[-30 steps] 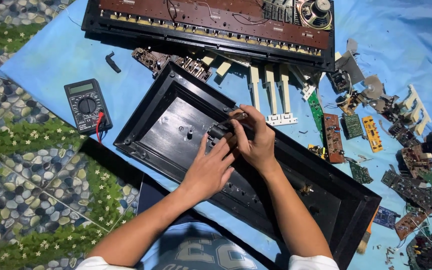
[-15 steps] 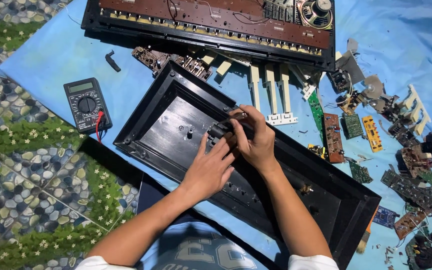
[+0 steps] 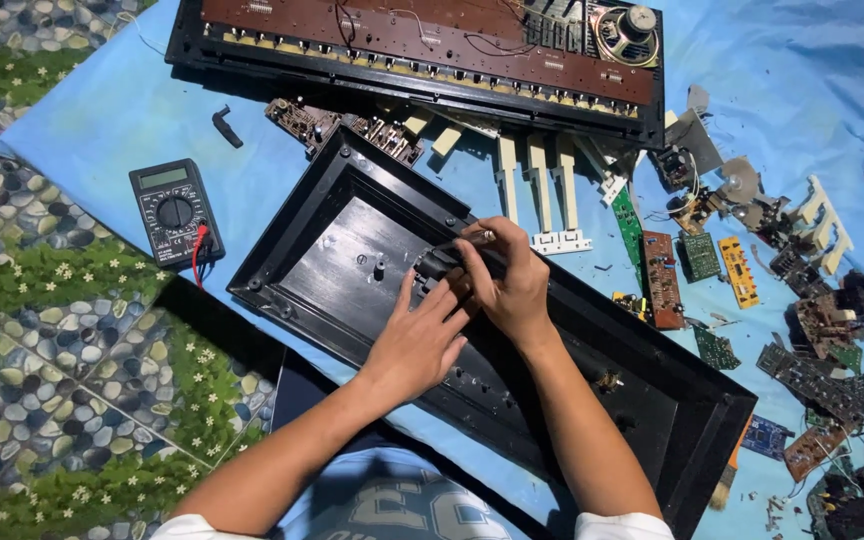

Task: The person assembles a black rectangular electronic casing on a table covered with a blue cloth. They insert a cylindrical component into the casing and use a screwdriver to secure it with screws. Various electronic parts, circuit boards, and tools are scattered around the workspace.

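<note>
While the left hand (image 3: 420, 338) lies flat, fingers spread on a black casing (image 3: 332, 235), right hand (image 3: 508, 282) pinches a small black part (image 3: 444, 262); multimeter (image 3: 175, 211) left.

Bare blue sheet (image 3: 102, 130) lies open along its left edge around the meter (image 3: 174, 212); circuit boards (image 3: 742, 270) crowd the right edge, white keys (image 3: 537, 185) block behind the black case (image 3: 312, 250).

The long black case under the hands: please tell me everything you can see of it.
The black case is a long, shallow shell of glossy, plastic-looking material with a raised stepped rim and small posts inside. It lies open side up, diagonally on the blue sheet. The left hand rests inside it; the right hand grips a small dark part at its middle.
</note>
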